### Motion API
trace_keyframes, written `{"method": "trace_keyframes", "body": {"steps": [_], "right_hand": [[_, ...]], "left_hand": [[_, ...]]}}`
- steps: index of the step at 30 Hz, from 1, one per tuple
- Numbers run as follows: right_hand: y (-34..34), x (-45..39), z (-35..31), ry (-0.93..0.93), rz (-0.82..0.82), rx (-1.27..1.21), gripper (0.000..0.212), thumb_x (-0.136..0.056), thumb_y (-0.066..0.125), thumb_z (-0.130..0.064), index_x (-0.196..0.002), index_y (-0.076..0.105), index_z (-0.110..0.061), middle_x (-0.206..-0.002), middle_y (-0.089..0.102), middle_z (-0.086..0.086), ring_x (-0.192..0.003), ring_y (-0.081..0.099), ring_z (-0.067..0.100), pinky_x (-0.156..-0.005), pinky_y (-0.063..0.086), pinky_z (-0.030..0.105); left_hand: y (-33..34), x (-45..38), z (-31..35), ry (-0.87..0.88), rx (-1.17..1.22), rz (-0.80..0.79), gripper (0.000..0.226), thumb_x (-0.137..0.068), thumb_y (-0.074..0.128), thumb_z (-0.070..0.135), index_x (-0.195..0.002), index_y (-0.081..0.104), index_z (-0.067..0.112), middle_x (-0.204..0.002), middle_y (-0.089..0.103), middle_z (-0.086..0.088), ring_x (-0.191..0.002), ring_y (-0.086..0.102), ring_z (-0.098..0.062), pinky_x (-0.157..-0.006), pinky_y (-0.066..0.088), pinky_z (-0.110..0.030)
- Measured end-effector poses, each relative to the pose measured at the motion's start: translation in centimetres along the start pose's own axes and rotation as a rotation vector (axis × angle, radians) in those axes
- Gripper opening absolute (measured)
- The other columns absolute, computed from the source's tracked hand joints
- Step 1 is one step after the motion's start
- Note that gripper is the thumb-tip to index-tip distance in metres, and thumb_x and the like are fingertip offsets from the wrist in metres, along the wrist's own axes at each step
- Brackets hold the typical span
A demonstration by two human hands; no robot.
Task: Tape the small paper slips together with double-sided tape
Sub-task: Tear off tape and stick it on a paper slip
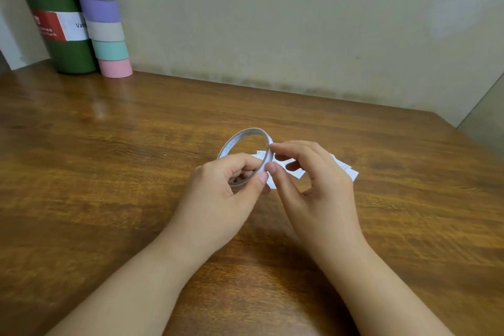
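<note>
Head view, stage: early, by my judgement. The tape roll (pixel 245 157) is up off the wooden table (pixel 109 172) and in both hands, and no freed strip of tape shows anywhere.

Head view, done: the roll is picked up and the slips are laid out ready; I see no tape on any slip and no two slips visibly joined.

Head view, left to do: find and lift the tape end, pull a length, tear it, stick it on a slip, peel the backing if there is one, press a second slip on.

Left hand (pixel 231 188): fingers curled through the ring from below, thumb on its near rim, holding the roll tilted up.

Right hand (pixel 308 180): thumb and forefinger pinch the roll's right edge, just beside the left thumb; likely picking at the tape end, though the end itself is too small to tell.

Paper slips (pixel 345 169): flat on the table directly beyond and under the right hand, partly hidden by its fingers.

Count, tape rolls in hand: one, thin, nearly used up.

Count, slips: at least two or three white pieces; the exact number cannot be told behind the fingers.

Count, hands: two.

Count, far left of the left hand: one green bottle (pixel 60 35), one stack of pastel rolls (pixel 105 19), six bands showing.
</note>
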State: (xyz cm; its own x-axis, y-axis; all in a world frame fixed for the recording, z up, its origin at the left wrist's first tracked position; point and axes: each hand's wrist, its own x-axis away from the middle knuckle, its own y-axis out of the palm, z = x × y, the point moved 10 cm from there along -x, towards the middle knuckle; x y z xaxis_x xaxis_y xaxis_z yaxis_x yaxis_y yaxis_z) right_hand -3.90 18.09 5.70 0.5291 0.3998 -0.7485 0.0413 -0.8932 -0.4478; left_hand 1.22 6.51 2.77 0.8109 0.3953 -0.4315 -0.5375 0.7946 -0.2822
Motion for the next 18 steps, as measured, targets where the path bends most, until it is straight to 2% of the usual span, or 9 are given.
{"method": "trace_keyframes", "body": {"steps": [4, 7, 9, 13, 16, 18], "right_hand": [[-0.2, 0.0, 0.2, 0.025, 0.018, -0.024, 0.010, -0.085, 0.065, -0.019, -0.094, 0.066, -0.015, -0.093, 0.065, -0.010, -0.088, 0.057, -0.001, -0.075, 0.046, 0.017], [-0.3, 0.1, 0.5, 0.059, 0.018, -0.053, 0.007, -0.082, 0.066, -0.018, -0.089, 0.065, -0.015, -0.088, 0.065, -0.010, -0.086, 0.059, 0.002, -0.074, 0.047, 0.021], [-0.5, 0.1, 0.5, 0.074, 0.028, -0.063, 0.008, -0.080, 0.068, -0.020, -0.086, 0.066, -0.015, -0.086, 0.066, -0.011, -0.084, 0.059, 0.001, -0.073, 0.046, 0.019], [-1.0, 0.2, 0.4, 0.094, 0.055, -0.069, 0.008, -0.076, 0.072, -0.020, -0.083, 0.068, -0.018, -0.082, 0.068, -0.015, -0.078, 0.057, -0.004, -0.070, 0.045, 0.015], [-1.0, 0.2, 0.2, 0.099, 0.053, -0.102, 0.010, -0.079, 0.071, -0.020, -0.088, 0.068, -0.019, -0.086, 0.068, -0.016, -0.080, 0.059, 0.001, -0.071, 0.049, 0.022], [-0.7, 0.1, 0.4, 0.115, 0.034, -0.137, 0.022, -0.081, 0.068, -0.020, -0.102, 0.063, -0.023, -0.092, 0.066, -0.015, -0.086, 0.061, 0.005, -0.075, 0.049, 0.024]], "left_hand": [[0.0, 0.1, 0.1, 0.018, -0.060, -0.001, 0.015, -0.087, 0.063, 0.013, -0.084, 0.070, 0.026, -0.076, 0.070, 0.015, -0.078, 0.066, 0.000, -0.075, 0.052, -0.023], [-0.1, 0.0, 0.2, 0.031, -0.061, 0.010, 0.015, -0.089, 0.061, 0.016, -0.085, 0.070, 0.028, -0.075, 0.069, 0.015, -0.078, 0.066, 0.000, -0.074, 0.050, -0.017], [-0.1, 0.0, 0.2, 0.034, -0.053, 0.017, 0.013, -0.087, 0.059, 0.021, -0.084, 0.069, 0.030, -0.074, 0.069, 0.017, -0.077, 0.066, 0.001, -0.072, 0.048, -0.012], [-0.4, -0.1, 0.0, 0.020, -0.049, 0.039, 0.014, -0.082, 0.055, 0.027, -0.079, 0.068, 0.032, -0.070, 0.068, 0.019, -0.075, 0.064, -0.002, -0.070, 0.046, -0.013], [-0.4, -0.2, -0.3, -0.002, -0.006, 0.041, 0.016, -0.086, 0.059, 0.022, -0.077, 0.068, 0.031, -0.069, 0.068, 0.015, -0.073, 0.064, -0.003, -0.068, 0.047, -0.013], [-0.6, -0.2, -0.5, -0.012, 0.002, 0.047, 0.022, -0.089, 0.061, 0.013, -0.076, 0.068, 0.028, -0.067, 0.068, 0.011, -0.070, 0.063, -0.003, -0.066, 0.047, -0.015]]}}
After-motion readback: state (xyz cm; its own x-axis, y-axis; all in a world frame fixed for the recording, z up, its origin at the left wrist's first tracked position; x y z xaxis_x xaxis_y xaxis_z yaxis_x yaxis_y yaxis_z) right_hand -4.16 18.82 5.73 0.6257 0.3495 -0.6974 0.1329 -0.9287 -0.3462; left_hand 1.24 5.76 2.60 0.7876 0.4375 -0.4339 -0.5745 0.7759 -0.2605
